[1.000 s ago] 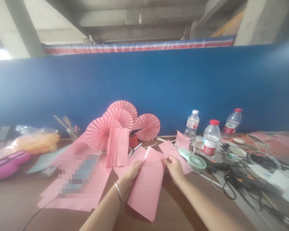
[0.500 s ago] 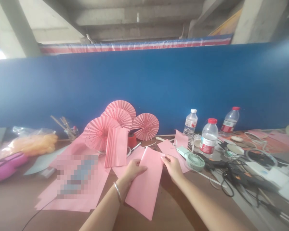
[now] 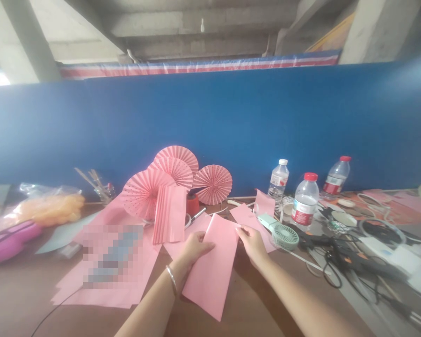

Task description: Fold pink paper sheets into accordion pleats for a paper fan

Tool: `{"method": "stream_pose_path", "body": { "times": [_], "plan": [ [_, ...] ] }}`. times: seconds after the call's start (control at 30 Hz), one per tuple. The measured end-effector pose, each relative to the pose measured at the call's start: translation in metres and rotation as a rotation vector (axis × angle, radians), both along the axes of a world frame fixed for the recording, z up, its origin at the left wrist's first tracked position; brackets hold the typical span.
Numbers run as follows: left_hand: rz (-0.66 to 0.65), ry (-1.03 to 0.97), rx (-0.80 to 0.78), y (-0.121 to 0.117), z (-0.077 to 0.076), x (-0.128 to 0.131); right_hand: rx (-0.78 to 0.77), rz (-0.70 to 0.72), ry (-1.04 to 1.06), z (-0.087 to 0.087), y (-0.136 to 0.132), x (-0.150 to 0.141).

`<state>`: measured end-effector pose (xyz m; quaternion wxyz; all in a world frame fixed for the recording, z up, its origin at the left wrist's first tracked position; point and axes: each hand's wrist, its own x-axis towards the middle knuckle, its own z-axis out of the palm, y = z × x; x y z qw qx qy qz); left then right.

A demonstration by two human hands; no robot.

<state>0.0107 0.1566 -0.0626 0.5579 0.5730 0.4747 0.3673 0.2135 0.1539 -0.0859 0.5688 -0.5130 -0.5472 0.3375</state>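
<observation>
A folded sheet of pink paper (image 3: 212,269) is held tilted over the brown table, between my two hands. My left hand (image 3: 195,248) grips its left edge, thumb lying on top and the other fingers hidden beneath. At the upper right corner, my right hand (image 3: 250,241) pinches the paper between thumb and fingers. Just beyond my left hand stands a pleated pink paper piece (image 3: 171,215). Several round pink paper fans (image 3: 213,185) lean behind it near the blue partition.
Pink sheets (image 3: 140,281) lie at left under a blurred-out object. A green handheld fan (image 3: 284,235), water bottles (image 3: 305,203) and tangled black cables (image 3: 340,255) crowd the right. Farther left are a bag of orange material (image 3: 49,208) and a magenta item (image 3: 12,241).
The view has shifted very slightly. Both hands keep the same hold on the folded pink paper.
</observation>
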Motion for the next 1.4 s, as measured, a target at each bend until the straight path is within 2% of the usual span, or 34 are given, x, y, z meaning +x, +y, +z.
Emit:
{"method": "stream_pose_path", "body": {
  "times": [0.3,0.9,1.0,1.07,1.13,1.3,1.4],
  "plan": [
    [0.006,-0.001,-0.003,0.0,0.002,0.001,-0.015,-0.013,-0.011,0.002,-0.001,-0.001],
    [0.049,-0.079,0.005,-0.003,0.004,0.003,-0.034,0.067,0.056,0.002,-0.001,0.0],
    [0.127,-0.143,0.055,-0.001,0.001,0.004,-0.132,0.213,0.136,0.005,-0.006,-0.005],
    [0.226,-0.209,0.112,-0.001,-0.001,0.003,-0.266,0.375,0.192,0.006,-0.009,-0.008],
    [0.33,-0.271,0.161,0.0,-0.001,0.002,-0.359,0.472,0.191,0.006,-0.012,-0.011],
    [0.485,-0.389,0.217,-0.001,0.001,0.003,-0.216,0.46,0.041,0.006,-0.012,-0.011],
    [0.529,-0.463,0.238,-0.001,0.003,0.004,-0.212,0.464,0.009,0.007,-0.011,-0.01]
  ]
}}
